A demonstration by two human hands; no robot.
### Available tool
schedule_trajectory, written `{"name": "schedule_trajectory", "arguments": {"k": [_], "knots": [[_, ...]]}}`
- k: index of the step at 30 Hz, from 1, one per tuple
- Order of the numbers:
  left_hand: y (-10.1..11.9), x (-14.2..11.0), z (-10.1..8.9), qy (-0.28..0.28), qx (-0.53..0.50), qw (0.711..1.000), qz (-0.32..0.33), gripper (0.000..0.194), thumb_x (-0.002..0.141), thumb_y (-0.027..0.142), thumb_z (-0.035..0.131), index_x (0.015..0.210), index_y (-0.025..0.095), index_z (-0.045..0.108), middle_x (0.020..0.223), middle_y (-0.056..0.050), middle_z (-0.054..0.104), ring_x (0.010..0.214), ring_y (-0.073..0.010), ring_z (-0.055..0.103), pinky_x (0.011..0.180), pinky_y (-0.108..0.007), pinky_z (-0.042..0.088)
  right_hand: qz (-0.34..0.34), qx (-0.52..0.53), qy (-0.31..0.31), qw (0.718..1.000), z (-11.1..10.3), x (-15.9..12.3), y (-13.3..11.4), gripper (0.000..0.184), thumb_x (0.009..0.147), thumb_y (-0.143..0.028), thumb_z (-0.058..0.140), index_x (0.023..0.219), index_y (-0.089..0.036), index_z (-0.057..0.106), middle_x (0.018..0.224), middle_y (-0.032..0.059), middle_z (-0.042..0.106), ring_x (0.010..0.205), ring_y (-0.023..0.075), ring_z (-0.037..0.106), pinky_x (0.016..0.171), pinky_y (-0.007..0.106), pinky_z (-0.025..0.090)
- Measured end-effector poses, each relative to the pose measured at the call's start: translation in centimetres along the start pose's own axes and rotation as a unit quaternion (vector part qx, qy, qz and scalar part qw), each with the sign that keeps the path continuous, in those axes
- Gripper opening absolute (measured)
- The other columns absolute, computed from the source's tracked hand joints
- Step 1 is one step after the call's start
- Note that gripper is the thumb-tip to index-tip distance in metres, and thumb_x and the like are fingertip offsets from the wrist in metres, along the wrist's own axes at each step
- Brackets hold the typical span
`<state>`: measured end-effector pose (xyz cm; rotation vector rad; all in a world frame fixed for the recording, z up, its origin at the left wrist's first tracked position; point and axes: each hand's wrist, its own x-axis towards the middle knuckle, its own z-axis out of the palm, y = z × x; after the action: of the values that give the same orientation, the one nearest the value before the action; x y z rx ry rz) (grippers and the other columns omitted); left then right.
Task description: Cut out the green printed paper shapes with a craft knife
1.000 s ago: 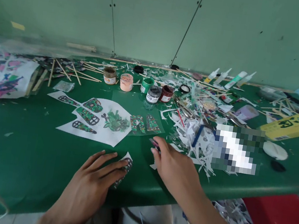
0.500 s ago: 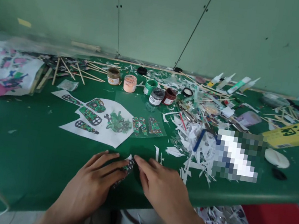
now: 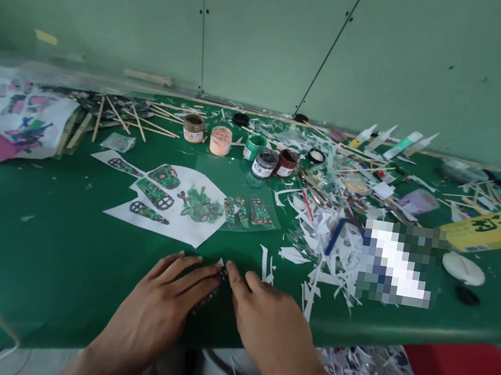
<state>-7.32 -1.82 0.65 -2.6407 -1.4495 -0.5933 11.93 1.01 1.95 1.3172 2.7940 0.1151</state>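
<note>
Green table (image 3: 30, 254) underneath: I press my left hand (image 3: 154, 312) and right hand (image 3: 267, 323), fingers flat, on a patterned cutout (image 3: 217, 280) whose long axis runs fingertips-to-wrist.

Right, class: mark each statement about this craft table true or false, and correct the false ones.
1. Both hands, left hand and right hand, touch a small patterned paper cut-out. True.
2. The table is red. False: it is green.
3. Five paint jars stand behind the printed sheet. True.
4. The yellow box lies at the left end. False: it lies at the right.
</note>
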Motion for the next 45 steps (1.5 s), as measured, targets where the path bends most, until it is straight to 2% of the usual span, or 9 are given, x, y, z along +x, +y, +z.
{"name": "schedule_trajectory", "arguments": {"k": [7, 18, 24, 28, 31, 33, 37, 42, 45], "knots": [[1.5, -0.1, 0.6, 0.022, 0.036, 0.999, -0.028, 0.043, 0.084, 0.007, 0.043, 0.12, 0.022, 0.06, 0.118, 0.0, 0.068, 0.108, -0.023, 0.058, 0.1, -0.042, 0.042, 0.023, -0.003, -0.04, 0.999, -0.8, -0.4, -1.0, 0.062, 0.076, -0.001, 0.051, 0.138, -0.007, 0.048, 0.09, 0.0131, 0.066, 0.065, 0.0177, 0.066, 0.049, 0.027, 0.053], [1.5, -0.4, 0.8, 0.019, 0.028, 0.999, -0.027, 0.048, 0.082, 0.005, 0.043, 0.125, 0.022, 0.057, 0.123, 0.0, 0.065, 0.111, -0.0233, 0.056, 0.099, -0.045, 0.045, -0.002, -0.027, -0.068, 0.997, -1.2, -0.9, -0.4, 0.065, 0.076, -0.001, 0.052, 0.139, -0.01, 0.047, 0.09, 0.0126, 0.067, 0.066, 0.0173, 0.066, 0.048, 0.027, 0.052], [1.5, -0.4, 0.7, 0.005, 0.022, 0.999, -0.028, 0.045, 0.087, 0.008, 0.042, 0.126, 0.024, 0.056, 0.124, -0.001, 0.064, 0.113, -0.0233, 0.056, 0.099, -0.047, 0.045, -0.007, -0.01, -0.022, 1.0, -0.6, -1.8, 0.5, 0.065, 0.072, -0.001, 0.052, 0.136, -0.008, 0.051, 0.089, 0.0127, 0.069, 0.061, 0.0193, 0.066, 0.044, 0.03, 0.046], [1.2, -0.1, 0.1, 0.006, 0.005, 1.0, -0.026, 0.04, 0.087, 0.008, 0.044, 0.116, 0.028, 0.062, 0.12, -0.001, 0.065, 0.109, -0.0233, 0.057, 0.096, -0.047, 0.047, 0.025, 0.088, 0.037, 0.995, -0.4, -1.8, 2.0, 0.044, 0.087, -0.013, 0.044, 0.127, -0.021, 0.061, 0.086, 0.0061, 0.072, 0.051, 0.0154, 0.062, 0.042, 0.03, 0.04], [0.6, 0.3, -0.4, -0.005, -0.002, 1.0, -0.008, 0.04, 0.085, 0.006, 0.046, 0.111, 0.03, 0.065, 0.109, -0.002, 0.068, 0.098, -0.022, 0.06, 0.09, -0.044, 0.049, 0.063, 0.168, 0.082, 0.98, -0.3, -1.0, 2.5, 0.035, 0.093, -0.025, 0.041, 0.12, -0.023, 0.064, 0.092, 0.0054, 0.074, 0.063, 0.016, 0.067, 0.049, 0.028, 0.044], [0.3, 0.3, -0.6, -0.009, -0.005, 1.0, 0.015, 0.039, 0.085, 0.006, 0.047, 0.109, 0.03, 0.066, 0.105, -0.001, 0.069, 0.096, -0.0218, 0.06, 0.088, -0.042, 0.049, 0.09, 0.201, 0.08, 0.972, -0.1, -0.1, 2.4, 0.031, 0.091, -0.029, 0.047, 0.116, -0.022, 0.064, 0.096, 0.0057, 0.075, 0.071, 0.0179, 0.069, 0.052, 0.028, 0.046], [0.2, -0.2, -0.7, 0.003, 0.015, 1.0, 0.027, 0.036, 0.089, 0.01, 0.045, 0.115, 0.027, 0.063, 0.111, 0.001, 0.069, 0.104, -0.0224, 0.06, 0.091, -0.041, 0.047, 0.122, 0.223, 0.047, 0.966, 0.2, 1.5, 2.0, 0.03, 0.086, -0.029, 0.055, 0.115, -0.023, 0.062, 0.093, 0.0046, 0.075, 0.072, 0.0203, 0.07, 0.053, 0.029, 0.046], [1.2, -0.9, -0.5, 0.02, 0.063, 0.998, 0.013, 0.036, 0.089, 0.01, 0.041, 0.114, 0.024, 0.063, 0.12, 0.002, 0.067, 0.108, -0.0241, 0.059, 0.096, -0.044, 0.043, 0.123, 0.21, 0.044, 0.969, 0.5, 1.8, 2.3, 0.028, 0.085, -0.026, 0.056, 0.113, -0.024, 0.062, 0.078, 0.0023, 0.074, 0.066, 0.0201, 0.068, 0.05, 0.028, 0.041], [1.9, -0.9, -0.5, 0.024, 0.079, 0.997, 0.006, 0.041, 0.084, 0.005, 0.038, 0.112, 0.019, 0.064, 0.113, -0.003, 0.07, 0.099, -0.0232, 0.062, 0.088, -0.04, 0.049, 0.093, 0.212, 0.065, 0.971, 0.3, 1.4, 2.5, 0.028, 0.089, -0.025, 0.049, 0.115, -0.022, 0.06, 0.089, 0.0037, 0.074, 0.068, 0.0181, 0.068, 0.049, 0.027, 0.039]]}}
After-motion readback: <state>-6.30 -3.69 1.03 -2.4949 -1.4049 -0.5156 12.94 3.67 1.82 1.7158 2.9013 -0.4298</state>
